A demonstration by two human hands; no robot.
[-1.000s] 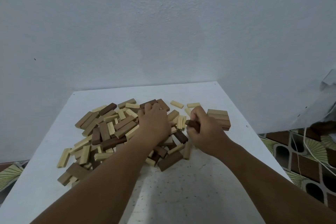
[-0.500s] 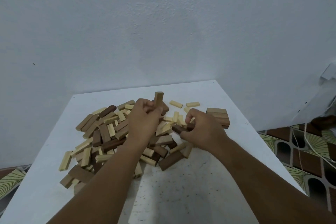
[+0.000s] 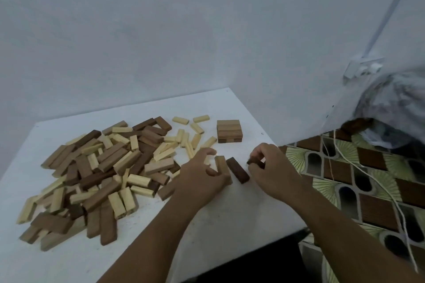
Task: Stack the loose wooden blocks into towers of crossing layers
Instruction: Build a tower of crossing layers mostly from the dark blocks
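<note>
Lying side by side on the white surface (image 3: 230,225), a tan block (image 3: 222,166) and a dark block (image 3: 237,170) are forming what looks like the base layer of a new tower, just in front of the short finished stack (image 3: 229,131) near the far right edge. The left hand (image 3: 202,179) is curling against the tan block, thumb and fingers closing on its long sides as if squaring it up. The right hand (image 3: 270,173) is pinching a small dark piece (image 3: 252,160) between its fingertips, just right of the dark block; it is probably a third block seen end-on, though blur is making that hard to confirm. The big loose pile (image 3: 103,167) of pale, tan and dark blocks is sprawling across the left half of the surface, with a few pale ones scattered toward the stack. These blocks are looking stiff, light and smooth-faced, so they are likely to slide at a nudge; taking each by its long side faces near the middle is seeming the safest hold, setting it down flat rather than dropping it. Beyond the surface's right edge, patterned floor tiles (image 3: 368,179) and a white cord (image 3: 379,181) are showing.
</note>
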